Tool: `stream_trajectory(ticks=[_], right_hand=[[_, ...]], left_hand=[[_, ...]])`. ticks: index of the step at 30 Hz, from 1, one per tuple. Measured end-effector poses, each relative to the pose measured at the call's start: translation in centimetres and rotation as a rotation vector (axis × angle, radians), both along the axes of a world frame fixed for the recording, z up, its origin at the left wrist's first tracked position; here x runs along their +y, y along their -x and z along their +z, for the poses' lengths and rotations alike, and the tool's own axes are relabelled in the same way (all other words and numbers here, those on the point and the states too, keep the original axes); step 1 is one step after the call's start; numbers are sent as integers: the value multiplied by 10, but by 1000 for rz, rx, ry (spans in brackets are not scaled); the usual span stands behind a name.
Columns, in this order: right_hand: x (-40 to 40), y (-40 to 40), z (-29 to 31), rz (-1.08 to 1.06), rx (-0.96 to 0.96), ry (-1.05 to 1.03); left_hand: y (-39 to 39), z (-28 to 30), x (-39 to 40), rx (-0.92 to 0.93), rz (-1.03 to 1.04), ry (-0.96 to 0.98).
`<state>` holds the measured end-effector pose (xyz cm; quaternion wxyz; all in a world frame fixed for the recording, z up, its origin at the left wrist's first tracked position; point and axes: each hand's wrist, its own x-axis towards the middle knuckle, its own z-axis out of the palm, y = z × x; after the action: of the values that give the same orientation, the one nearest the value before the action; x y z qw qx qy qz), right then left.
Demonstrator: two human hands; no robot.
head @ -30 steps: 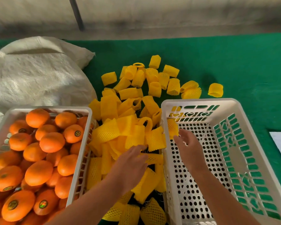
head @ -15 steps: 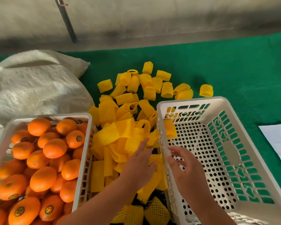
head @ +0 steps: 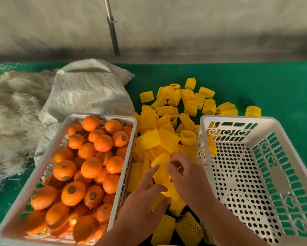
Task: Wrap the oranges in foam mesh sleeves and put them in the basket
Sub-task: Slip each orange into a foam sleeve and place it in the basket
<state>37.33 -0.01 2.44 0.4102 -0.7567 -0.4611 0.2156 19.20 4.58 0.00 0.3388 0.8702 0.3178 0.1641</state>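
A white basket (head: 103, 116) on the left is heaped with oranges (head: 91, 166), several with dark round stickers. On the right stands an empty white perforated basket (head: 238, 119). Between them lies a pile of yellow foam mesh sleeves (head: 159, 139) that spreads toward the back. Both hands are on the near part of this pile. My left hand (head: 149, 196) rests on the sleeves with its fingers apart. My right hand (head: 186, 176) has curled fingers pinching the edge of a flattened sleeve (head: 160, 168). No orange is in either hand.
A green cloth (head: 255, 82) covers the table. A white woven sack (head: 89, 96) and frayed fibres (head: 12, 110) lie at the back left. Behind the table a dark pole (head: 113, 38) stands against a grey wall. Loose sleeves (head: 253, 111) lie behind the empty basket.
My right hand has moved left, out of the empty basket and onto the sleeve pile beside my left hand. The view has swung left, showing more of the sack.
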Motion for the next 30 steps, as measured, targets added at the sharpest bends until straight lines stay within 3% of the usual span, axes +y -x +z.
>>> stream_trajectory(ticks=[4,10,15,18,21,26,30], right_hand=[[-6,11,6,87,-94,23],[-16,20,8,336,-212,120],[-22,22,9,363,-228,127],[-23,18,6,175,-271,106],[-21,10,4,51,-347,123],[-17,17,5,166,-308,147],[-19,16,0,262,-250,205]], left_hand=[[5,14,-8,-119,260,28],[-5,34,-6,-39,379,92],[-4,38,-5,-23,374,82],[-3,35,0,9,384,3],[3,36,7,63,246,-113],[4,30,12,166,78,-153],[6,26,18,59,225,44]])
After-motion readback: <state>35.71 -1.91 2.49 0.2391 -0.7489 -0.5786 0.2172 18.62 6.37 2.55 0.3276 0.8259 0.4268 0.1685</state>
